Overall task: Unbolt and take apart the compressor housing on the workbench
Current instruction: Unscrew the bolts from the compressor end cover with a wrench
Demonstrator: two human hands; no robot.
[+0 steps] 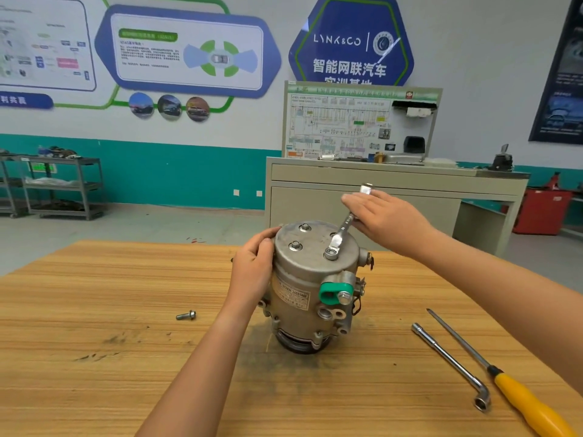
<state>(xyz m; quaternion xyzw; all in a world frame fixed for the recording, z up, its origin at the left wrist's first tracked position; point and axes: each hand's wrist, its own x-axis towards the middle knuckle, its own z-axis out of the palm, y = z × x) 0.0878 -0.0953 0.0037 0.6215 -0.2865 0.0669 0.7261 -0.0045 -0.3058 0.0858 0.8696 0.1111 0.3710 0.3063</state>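
My right hand [388,220] lay flat across the wrench [342,231], fingers straight, hiding the middle of its handle; only the ring end and the far tip showed. My left hand [252,269] covered part of the left side of the compressor [312,279], whose underside was out of sight against the workbench [94,310]. The print on its label [291,294] was too small to read. The yellow handle of the screwdriver [517,395] ran off the bottom edge. Small text on the wall poster [186,48] was blurred.
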